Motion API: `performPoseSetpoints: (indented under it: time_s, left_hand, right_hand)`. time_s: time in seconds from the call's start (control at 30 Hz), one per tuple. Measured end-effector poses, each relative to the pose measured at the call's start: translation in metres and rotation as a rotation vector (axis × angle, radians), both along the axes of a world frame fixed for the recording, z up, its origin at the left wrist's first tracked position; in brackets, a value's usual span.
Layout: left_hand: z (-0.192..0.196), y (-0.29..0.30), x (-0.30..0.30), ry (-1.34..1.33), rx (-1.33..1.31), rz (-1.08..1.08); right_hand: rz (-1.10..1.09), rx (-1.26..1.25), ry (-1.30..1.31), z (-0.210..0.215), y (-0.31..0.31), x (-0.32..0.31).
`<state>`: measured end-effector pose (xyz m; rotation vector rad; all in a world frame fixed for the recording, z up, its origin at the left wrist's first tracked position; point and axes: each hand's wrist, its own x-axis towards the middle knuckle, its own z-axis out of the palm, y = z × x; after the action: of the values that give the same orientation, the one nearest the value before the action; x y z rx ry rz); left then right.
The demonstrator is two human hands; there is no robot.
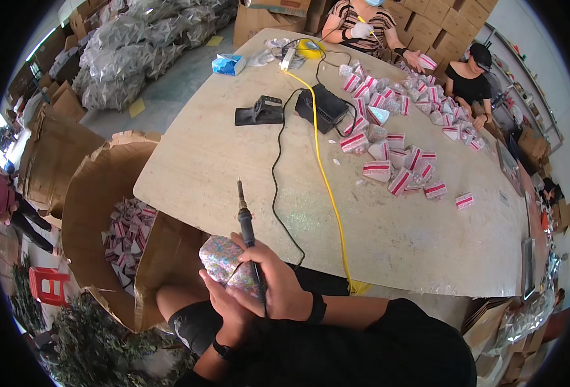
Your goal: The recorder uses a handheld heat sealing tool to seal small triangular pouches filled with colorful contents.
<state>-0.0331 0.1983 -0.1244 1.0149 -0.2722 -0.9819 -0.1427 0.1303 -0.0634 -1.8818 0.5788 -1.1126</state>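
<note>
In front of my body, my left hand [225,311] is closed around a bag of multicoloured glitter or sequins [219,253] from below. My right hand [280,282] grips a soldering iron [246,226] by its black handle, the bare metal tip pointing up and away from me. Both hands are close together, and the right one rests against the bag too. Part of the bag is hidden behind the fingers and the handle. Farther off on the table are a black iron stand [267,112] and a black power unit [324,106].
A yellow cable [327,174] and a black cord cross the pale table [214,161]. Many pink-labelled packets [376,170] are heaped at the right. On the left stands a cardboard box [81,213] holding similar packets. Two people sit across the table, one wearing a white glove [361,30].
</note>
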Motion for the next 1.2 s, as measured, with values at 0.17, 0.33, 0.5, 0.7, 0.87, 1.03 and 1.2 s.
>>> performPoseSetpoints:
  time_s: [0.17,0.33,0.5,0.7,0.87,1.03,1.2]
  left_hand:
    - [-0.010,0.001,-0.004,-0.201,-0.003,0.076]
    - [-0.029,0.012,-0.007,-0.425,-0.181,0.038]
    - [-0.016,0.026,0.001,-0.151,-0.221,-0.165]
    - [-0.018,0.033,0.018,-0.134,-0.276,-0.304]
    - [0.009,0.011,0.023,-0.156,-0.263,-0.507]
    - [0.022,0.008,0.023,-0.156,-0.271,-0.600]
    - [0.029,0.006,0.023,-0.129,-0.223,-0.639]
  right_hand:
    - [0.047,0.121,-0.001,0.010,-0.006,-0.008]
    - [0.097,0.161,-0.030,0.032,-0.008,-0.014]
    - [0.222,0.260,-0.027,0.037,-0.022,-0.025]
    - [0.200,0.229,-0.041,0.033,-0.032,-0.027]
    - [0.091,0.451,0.044,0.032,-0.036,-0.029]
    - [0.202,0.540,0.026,0.023,-0.042,-0.030]
    - [0.221,0.597,-0.033,0.025,-0.039,-0.028]
